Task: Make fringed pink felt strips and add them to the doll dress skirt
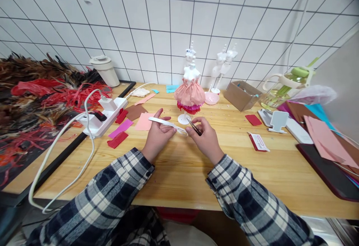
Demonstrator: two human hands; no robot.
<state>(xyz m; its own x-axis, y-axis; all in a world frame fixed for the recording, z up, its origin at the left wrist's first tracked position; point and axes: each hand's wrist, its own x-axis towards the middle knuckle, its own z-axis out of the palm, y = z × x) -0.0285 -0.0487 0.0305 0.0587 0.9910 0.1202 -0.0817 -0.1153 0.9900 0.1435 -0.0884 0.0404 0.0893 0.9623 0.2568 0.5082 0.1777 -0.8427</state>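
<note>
My left hand (159,135) is closed on a narrow white strip (161,121), which looks like a roll of tape seen edge-on. A thin loose end (182,130) runs from it to the fingertips of my right hand (206,137). Also in my right hand lies a small dark pointed tool (196,128); whether it is tweezers or scissors I cannot tell. Just beyond both hands, a small white dress form (192,73) stands upright on a round base (183,119). It wears a peach paper skirt (190,92) above a frilled magenta and red layer (189,107).
Left are a white power strip (105,117) with looping cables, coloured paper pieces (120,129), a cup (105,70) and feathers (28,74). Behind right stand more dress forms (221,64), a cardboard box (242,94) and a jug (286,87). A red-and-white packet (258,142) lies right.
</note>
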